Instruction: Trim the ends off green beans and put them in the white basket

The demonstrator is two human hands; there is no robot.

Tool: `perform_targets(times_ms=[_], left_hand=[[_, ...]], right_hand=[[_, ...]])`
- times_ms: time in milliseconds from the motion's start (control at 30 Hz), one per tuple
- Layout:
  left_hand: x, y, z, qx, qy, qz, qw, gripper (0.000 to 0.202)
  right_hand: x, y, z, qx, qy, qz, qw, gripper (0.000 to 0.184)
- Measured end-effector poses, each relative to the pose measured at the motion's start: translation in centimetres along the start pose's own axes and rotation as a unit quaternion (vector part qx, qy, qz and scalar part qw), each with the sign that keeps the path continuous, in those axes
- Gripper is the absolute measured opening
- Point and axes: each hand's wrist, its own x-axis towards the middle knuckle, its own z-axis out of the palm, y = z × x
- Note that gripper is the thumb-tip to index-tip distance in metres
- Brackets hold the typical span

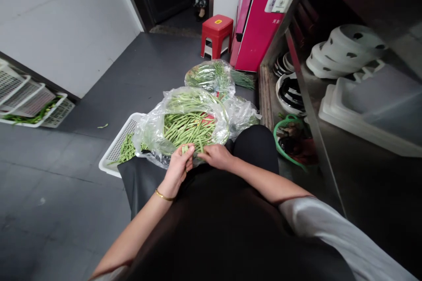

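A clear plastic bag (154,129) full of long green beans (186,125) rests at my knees, over my black apron (211,210). My left hand (178,167), with a gold bangle at the wrist, is closed around the ends of a few beans at the bag's near edge. Just to the right, my right hand (216,156) pinches the same bunch of beans. The two hands almost touch.
A white slotted basket (118,147) with trimmed beans lies on the floor left of the bag. A second bag of beans (209,77) sits behind. A red stool (216,35), a pink cabinet (260,26), steel shelves with dishes (346,48) stand around. More white baskets (31,105) lean at far left.
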Motion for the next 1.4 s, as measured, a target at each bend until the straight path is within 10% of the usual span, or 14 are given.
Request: perform_targets(times_ms=[133, 333, 633, 967, 1100, 1233, 1333, 1400], left_hand=[[0.1, 0.4, -0.8, 0.105, 0.008, 0.052, 0.993, 0.031], [-0.3, 1.4, -2.6, 0.105, -0.232, -0.101, 0.962, 0.028], [0.5, 0.7, -3.6, 0.049, -0.315, -0.179, 0.931, 0.028], [2.3, 0.1, -1.5, -0.023, 0.042, 0.006, 0.999, 0.039], [2.8, 0.6, -3.1, -0.037, 0.112, 0.079, 0.99, 0.036], [3.3, 1.3, -3.8, -0.129, 0.072, 0.043, 0.988, 0.028], [3.5, 1.1, -3.3, -0.182, -0.041, -0.046, 0.981, 0.026], [3.4, 0.9, -3.0, -0.197, -0.099, -0.099, 0.97, 0.021]], right_hand=[[-1.2, -1.1, -1.3, 0.017, -0.047, -0.11, 0.993, 0.039], [-2.0, 0.3, -3.5, 0.067, 0.064, -0.184, 0.979, 0.023], [-1.4, 0.8, -5.6, 0.202, -0.109, -0.297, 0.927, 0.022], [3.7, -1.0, -1.5, 0.068, 0.107, -0.095, 0.987, 0.027], [3.4, -2.4, -2.7, 0.185, -0.099, -0.125, 0.97, 0.031], [5.4, -0.9, -5.6, 0.198, -0.442, -0.224, 0.846, 0.023], [10.7, 1.8, -5.8, -0.025, -0.169, -0.092, 0.981, 0.03], [14.6, 3.1, -4.8, -0.122, -0.063, -0.022, 0.99, 0.033]])
